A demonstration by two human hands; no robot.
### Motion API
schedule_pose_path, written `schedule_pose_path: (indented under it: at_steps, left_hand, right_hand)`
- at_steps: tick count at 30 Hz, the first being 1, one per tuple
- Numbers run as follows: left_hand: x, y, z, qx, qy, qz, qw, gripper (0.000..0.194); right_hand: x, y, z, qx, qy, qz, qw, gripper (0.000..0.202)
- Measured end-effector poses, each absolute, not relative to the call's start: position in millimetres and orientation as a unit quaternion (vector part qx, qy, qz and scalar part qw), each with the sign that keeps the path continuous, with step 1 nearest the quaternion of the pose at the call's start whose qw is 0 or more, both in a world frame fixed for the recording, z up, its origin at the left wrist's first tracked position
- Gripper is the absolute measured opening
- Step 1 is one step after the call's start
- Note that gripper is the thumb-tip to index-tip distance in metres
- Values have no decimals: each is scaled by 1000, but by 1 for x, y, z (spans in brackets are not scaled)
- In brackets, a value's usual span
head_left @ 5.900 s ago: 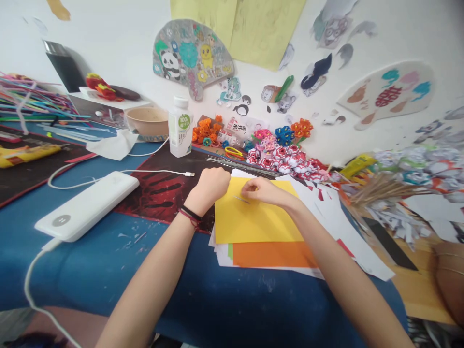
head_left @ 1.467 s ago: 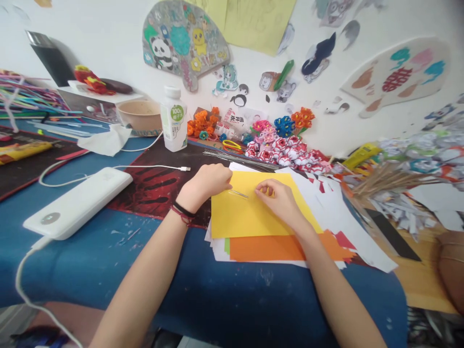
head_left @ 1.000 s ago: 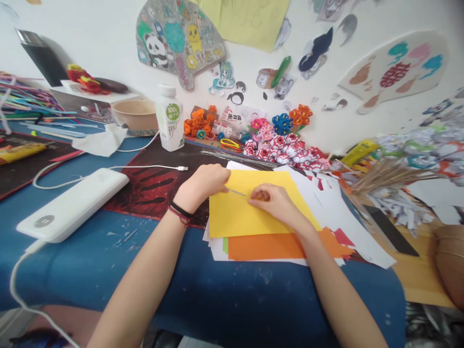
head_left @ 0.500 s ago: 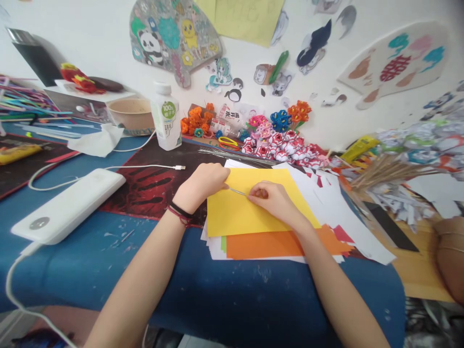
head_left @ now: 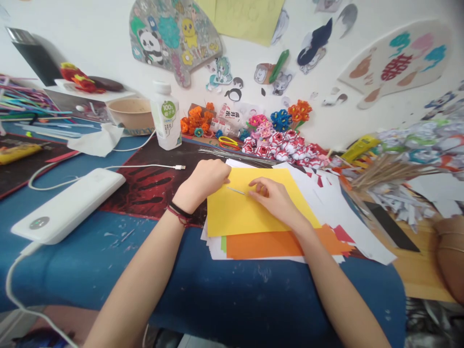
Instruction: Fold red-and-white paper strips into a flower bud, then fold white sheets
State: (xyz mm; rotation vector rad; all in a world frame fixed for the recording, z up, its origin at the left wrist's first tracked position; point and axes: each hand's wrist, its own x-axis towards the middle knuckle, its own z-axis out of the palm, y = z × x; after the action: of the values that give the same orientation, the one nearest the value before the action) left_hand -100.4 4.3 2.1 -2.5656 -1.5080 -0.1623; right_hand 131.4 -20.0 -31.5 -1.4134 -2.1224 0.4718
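A thin, short silvery rod shows over the sheet of yellow paper, between my two hands. My left hand is closed, with its knuckles up, at the paper's left edge. Its fingertips are close to the rod's left end, and I cannot tell whether they touch it. My right hand is over the paper by the rod's other end, its thumb and forefinger apart. Beneath the yellow sheet lie orange paper and white sheets.
A white power bank with cables lies at left on the blue table cover. Behind stand a white bottle and several paper flowers. Thin wires lie behind the paper. Another person's arm shows at far right.
My right thumb and forefinger have parted and come off the rod's right end. My left fingertips have lifted slightly. The rod has shifted slightly left.
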Motion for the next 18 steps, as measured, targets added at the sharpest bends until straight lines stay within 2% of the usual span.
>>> schedule_pose_path:
  at_steps: [8,18]
  left_hand:
    - [-89,7,1,-896,-432,-84,-63,12]
    - [-85,16,-13,-901,-403,-107,-120,6]
  right_hand:
    - [134,-18,-31,-579,-745,146,296,16]
    - [135,-19,-31,-583,-746,124,299,18]
